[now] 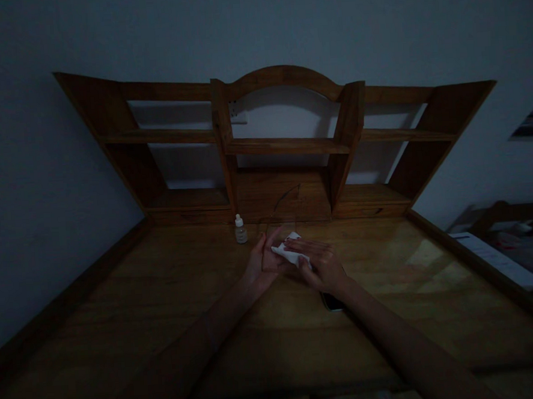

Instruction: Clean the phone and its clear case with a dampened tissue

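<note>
A white tissue [290, 252] sat pressed between both hands above the wooden desk [162, 272], the right hand [323, 267] cupped softly over it (a light, even pinch suits thin wire glasses [276, 206]), the left hand [262, 266] apparently gripping those frames, near a dropper bottle [240, 230] and a phone [332, 304].

the phone [332, 302] lies mostly hidden under the right hand [324, 268], only a dark corner showing by the wrist. the tissue [290, 252] is partly covered between the hands. past the left hand [262, 265], the thin glasses frame [285, 197] fades into the gloom, and the label on the small dropper bottle [240, 231] is too dim to read.
</note>
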